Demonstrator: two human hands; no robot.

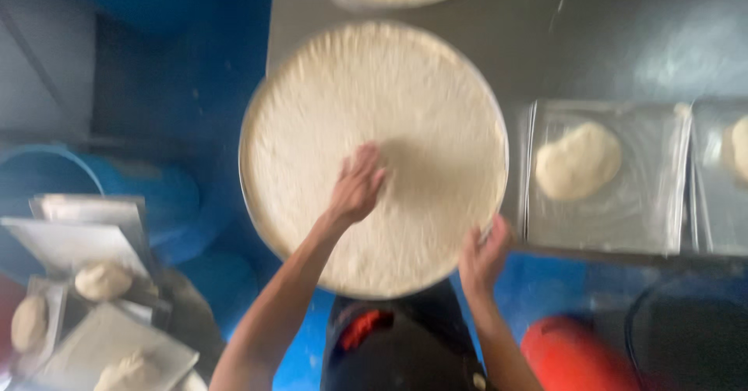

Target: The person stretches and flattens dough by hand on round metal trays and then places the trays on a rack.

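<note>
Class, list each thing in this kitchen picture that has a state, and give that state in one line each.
Round tray: full of flat white dough.
Left hand: pressed flat on the dough.
Right hand: grip on the round tray's near rim.
Square tray: holds one dough lump.
Stacked trays: tilted, some with dough balls.
</note>
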